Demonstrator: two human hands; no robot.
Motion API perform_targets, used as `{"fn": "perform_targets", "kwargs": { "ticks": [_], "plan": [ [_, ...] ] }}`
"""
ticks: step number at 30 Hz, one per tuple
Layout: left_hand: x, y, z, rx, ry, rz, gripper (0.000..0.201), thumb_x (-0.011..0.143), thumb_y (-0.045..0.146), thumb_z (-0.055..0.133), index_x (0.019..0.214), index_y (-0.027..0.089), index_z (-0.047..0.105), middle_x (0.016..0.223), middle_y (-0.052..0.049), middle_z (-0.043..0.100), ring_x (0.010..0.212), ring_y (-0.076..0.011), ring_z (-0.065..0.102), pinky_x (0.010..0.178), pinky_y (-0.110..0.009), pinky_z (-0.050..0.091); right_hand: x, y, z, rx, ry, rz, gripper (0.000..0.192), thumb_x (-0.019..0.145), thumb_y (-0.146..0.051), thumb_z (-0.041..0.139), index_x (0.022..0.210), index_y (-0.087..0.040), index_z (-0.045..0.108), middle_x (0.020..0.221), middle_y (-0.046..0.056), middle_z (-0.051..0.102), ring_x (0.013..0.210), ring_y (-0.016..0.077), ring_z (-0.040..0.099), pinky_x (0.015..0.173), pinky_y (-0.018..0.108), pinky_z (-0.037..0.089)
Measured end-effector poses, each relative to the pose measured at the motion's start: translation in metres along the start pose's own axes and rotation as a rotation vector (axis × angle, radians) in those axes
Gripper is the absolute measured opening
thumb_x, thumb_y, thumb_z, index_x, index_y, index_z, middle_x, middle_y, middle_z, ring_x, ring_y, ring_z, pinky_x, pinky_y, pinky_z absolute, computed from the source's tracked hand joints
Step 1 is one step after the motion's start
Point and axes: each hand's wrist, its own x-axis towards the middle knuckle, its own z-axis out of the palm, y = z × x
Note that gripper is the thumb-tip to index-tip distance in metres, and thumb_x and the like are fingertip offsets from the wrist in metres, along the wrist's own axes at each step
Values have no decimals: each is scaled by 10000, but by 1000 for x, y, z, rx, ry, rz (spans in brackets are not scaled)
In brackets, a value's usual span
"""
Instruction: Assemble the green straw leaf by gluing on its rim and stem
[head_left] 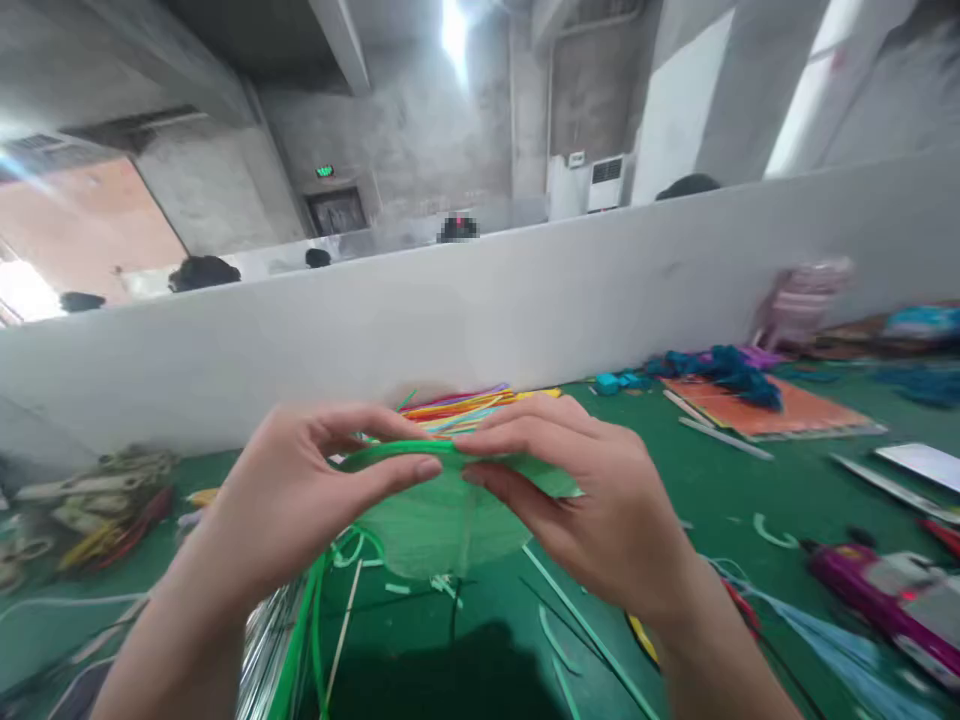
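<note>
A round, see-through green mesh piece (427, 530) hangs between my hands, a thin rib running down its middle. Along its upper edge lies a bright green strip (409, 447), whose loose length (316, 610) trails down at the left. My left hand (307, 480) pinches the strip and mesh edge between thumb and fingers. Close beside it, my right hand (577, 480) pinches the same edge, fingertips nearly meeting the left ones. The right side of the mesh is partly hidden behind my right hand.
Colourful strips (457, 405) lie at the foot of a low white wall (480, 310). Thin sticks and pale scraps (446, 585) litter the green floor. At right are a purple toy-like object (877, 595) and an orange mat (810, 405). Heads show beyond the wall.
</note>
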Motion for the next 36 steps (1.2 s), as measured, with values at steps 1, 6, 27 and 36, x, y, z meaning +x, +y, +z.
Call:
{"fn": "perform_targets", "kwargs": {
  "ticks": [1, 6, 27, 36],
  "plan": [
    [1, 0, 0, 2, 4, -3, 46, 739, 408, 812, 770, 382, 789, 699, 125, 753, 670, -75, 653, 735, -138, 513, 1, 0, 0, -2, 4, 1, 124, 880, -116, 716, 996, -154, 741, 1014, 20, 756, 996, 121, 685, 894, 247, 494],
    [4, -1, 2, 15, 9, 17, 52, 743, 414, 803, 782, 380, 795, 715, 107, 764, 673, -94, 665, 752, -170, 532, 1, 1, 0, -13, 11, -9, 121, 881, -125, 718, 993, -168, 737, 991, 4, 753, 977, 111, 685, 883, 231, 493],
    [3, 1, 6, -21, 4, 54, 78, 743, 375, 804, 821, 370, 805, 778, 73, 779, 709, -125, 685, 842, -238, 556, 0, -1, 2, -35, 5, -14, 134, 894, -128, 702, 1011, -185, 734, 1005, -1, 762, 993, 128, 690, 897, 258, 510],
    [4, 4, 7, 14, -12, -8, 115, 738, 432, 796, 812, 344, 793, 827, 79, 792, 779, -147, 706, 831, -249, 544, -1, -1, 0, -36, -18, -2, 179, 902, -132, 692, 1067, -184, 739, 1059, 10, 758, 1053, 125, 677, 940, 233, 521]
  ]
}}
